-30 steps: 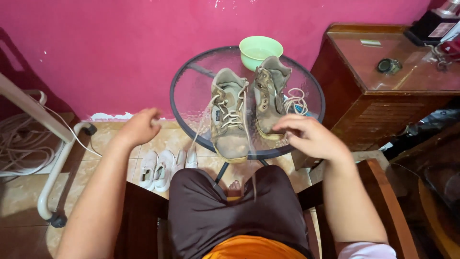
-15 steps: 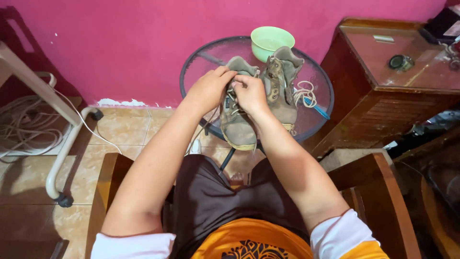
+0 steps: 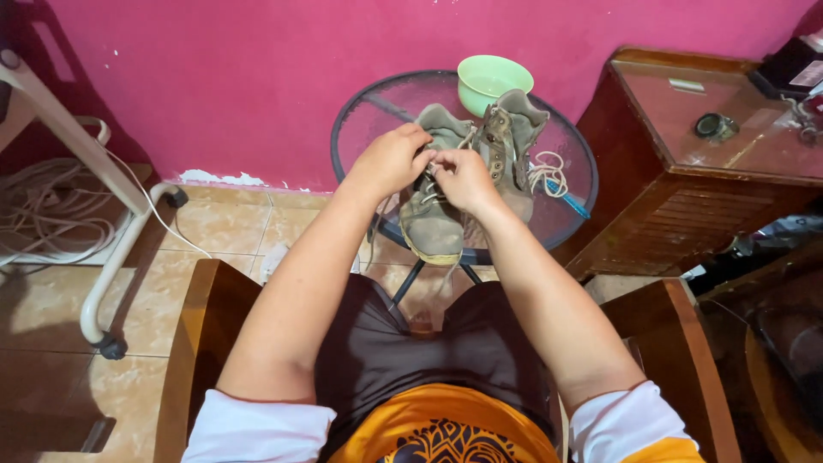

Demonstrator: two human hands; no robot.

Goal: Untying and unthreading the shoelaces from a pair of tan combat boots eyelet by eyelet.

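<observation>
My left hand (image 3: 390, 160) and right hand (image 3: 460, 178) are pinched shut on the lace (image 3: 426, 178) of the near boot (image 3: 431, 210), fingertips meeting over its tongue. That boot stands on the round glass table (image 3: 364, 120), touching a second boot (image 3: 513, 146); a green bowl (image 3: 492, 79) sits behind them.

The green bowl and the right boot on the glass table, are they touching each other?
Cannot tell. In the head view the right boot's collar overlaps the green bowl's lower rim, so neither a gap nor a contact shows plainly; the boot may simply stand in front.
</observation>
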